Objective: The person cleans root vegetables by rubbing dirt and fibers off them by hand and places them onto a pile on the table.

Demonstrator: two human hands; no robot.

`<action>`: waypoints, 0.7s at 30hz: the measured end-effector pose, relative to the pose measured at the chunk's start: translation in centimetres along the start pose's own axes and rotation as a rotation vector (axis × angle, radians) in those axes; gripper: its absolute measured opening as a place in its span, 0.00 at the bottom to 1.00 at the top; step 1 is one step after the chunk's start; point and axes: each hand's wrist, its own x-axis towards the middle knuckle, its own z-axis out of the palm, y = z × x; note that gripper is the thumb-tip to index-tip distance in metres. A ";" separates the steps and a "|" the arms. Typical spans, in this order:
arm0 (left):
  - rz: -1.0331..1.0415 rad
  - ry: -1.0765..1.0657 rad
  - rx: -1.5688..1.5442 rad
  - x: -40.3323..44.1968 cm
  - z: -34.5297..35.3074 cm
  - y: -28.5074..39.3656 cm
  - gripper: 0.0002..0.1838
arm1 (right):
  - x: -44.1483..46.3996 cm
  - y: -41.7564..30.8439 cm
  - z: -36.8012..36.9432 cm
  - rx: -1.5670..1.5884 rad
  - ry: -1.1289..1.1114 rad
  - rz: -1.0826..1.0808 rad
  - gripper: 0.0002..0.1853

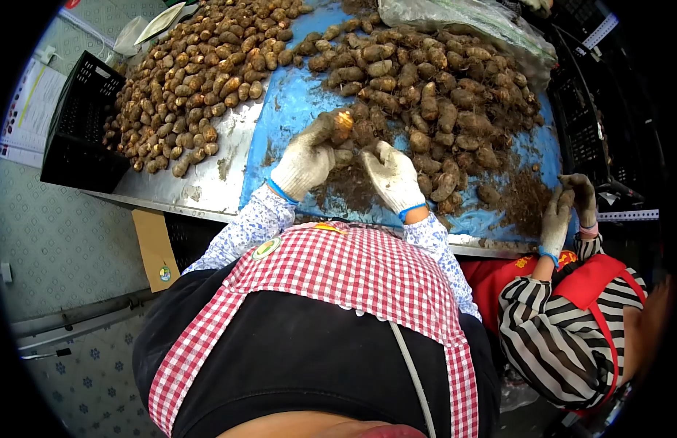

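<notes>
My left hand (307, 162), in a soiled white knit glove, is closed around a brown taro corm (343, 123) whose cut end shows orange. My right hand (394, 177), gloved alike, is just to its right. Its bent fingers meet at a dark, soil-covered taro corm (363, 133); the grip is partly hidden. Beyond the right hand lies a heap of dirty, rooty taro corms (448, 109) on a blue plastic sheet (280, 120). Loose soil (349, 188) is scattered below both hands.
Cleaner corms (185, 95) are piled at left on the metal tabletop (232, 135), beside a black crate (83, 124). Clear plastic film (462, 18) lies across the back. At right, a co-worker's gloved hands (564, 212) are over the table edge, near dark crates (575, 109).
</notes>
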 end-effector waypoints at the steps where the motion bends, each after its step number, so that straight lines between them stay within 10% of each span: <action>1: 0.012 0.030 -0.015 0.1 -0.1 0.1 0.20 | -0.1 0.0 -0.2 0.031 0.012 0.025 0.14; 10: 0.148 -0.143 0.598 -1.5 0.5 -1.1 0.22 | 1.0 -2.0 -1.2 -0.179 0.234 -0.282 0.21; 18: -0.080 -0.168 0.336 -1.6 2.7 0.0 0.27 | 0.1 -2.6 -0.9 0.706 -0.116 0.034 0.09; 21: 0.029 -0.162 0.095 -0.6 0.4 0.0 0.23 | -0.2 -2.3 -1.0 0.237 -0.282 -0.082 0.09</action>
